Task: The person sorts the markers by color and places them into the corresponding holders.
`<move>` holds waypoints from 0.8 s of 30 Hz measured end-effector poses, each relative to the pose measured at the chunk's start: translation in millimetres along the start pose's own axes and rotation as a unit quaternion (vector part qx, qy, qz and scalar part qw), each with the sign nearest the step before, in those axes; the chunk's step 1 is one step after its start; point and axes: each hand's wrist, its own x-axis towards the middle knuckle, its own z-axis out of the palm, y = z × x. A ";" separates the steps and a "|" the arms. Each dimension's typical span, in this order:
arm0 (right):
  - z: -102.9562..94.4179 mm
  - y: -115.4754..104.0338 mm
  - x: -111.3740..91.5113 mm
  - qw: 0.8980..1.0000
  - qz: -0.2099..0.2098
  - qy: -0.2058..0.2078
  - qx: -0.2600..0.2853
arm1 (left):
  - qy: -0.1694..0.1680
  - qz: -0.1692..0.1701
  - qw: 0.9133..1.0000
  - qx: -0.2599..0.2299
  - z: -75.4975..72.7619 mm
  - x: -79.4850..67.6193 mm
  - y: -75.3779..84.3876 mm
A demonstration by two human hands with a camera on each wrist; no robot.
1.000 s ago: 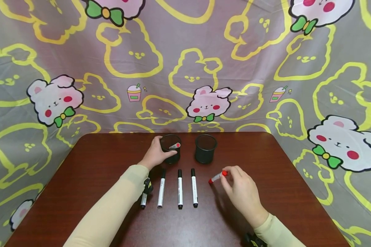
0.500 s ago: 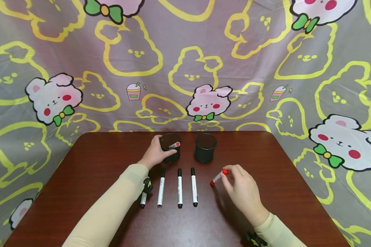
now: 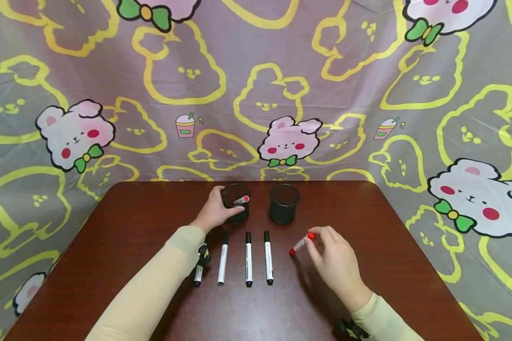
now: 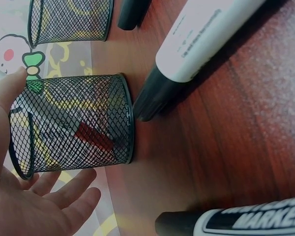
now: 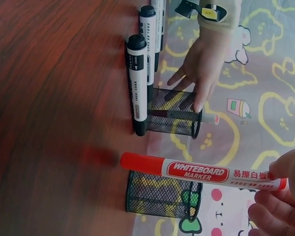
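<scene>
My left hand [image 3: 213,210] holds the left black mesh pen cup [image 4: 83,123], thumb on one side and fingers on the other. Inside that cup leans a whiteboard marker [image 3: 241,201], its red cap down at the bottom. My right hand [image 3: 337,267] pinches a red whiteboard marker [image 5: 196,172] by its end between thumb and fingers. This marker slants, red cap low and pointing towards the table, to the right of the black markers. In the right wrist view a faint red reflection shows on the tabletop near the cap.
A second black mesh pen cup [image 3: 283,210] stands to the right of the held one. Several black-capped whiteboard markers [image 3: 249,260] lie in a row on the brown table [image 3: 141,213]; the leftmost is partly hidden by my left wrist. A patterned cloth [image 3: 345,94] hangs behind.
The red marker in my right hand has tilted slightly steeper than a second ago. My left hand stays on the cup.
</scene>
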 end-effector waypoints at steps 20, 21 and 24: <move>-15.8 1.7 33.1 0.996 0.004 0.064 0.059 | 0.004 0.010 1.000 -0.002 1.7 2.6 -4.5; -16.6 1.2 34.9 0.996 0.006 0.067 0.063 | 0.004 0.010 1.000 -0.001 2.0 3.1 -5.0; -18.6 -1.5 39.9 0.994 0.013 0.075 0.075 | 0.005 0.010 1.000 -0.002 2.3 3.3 -5.5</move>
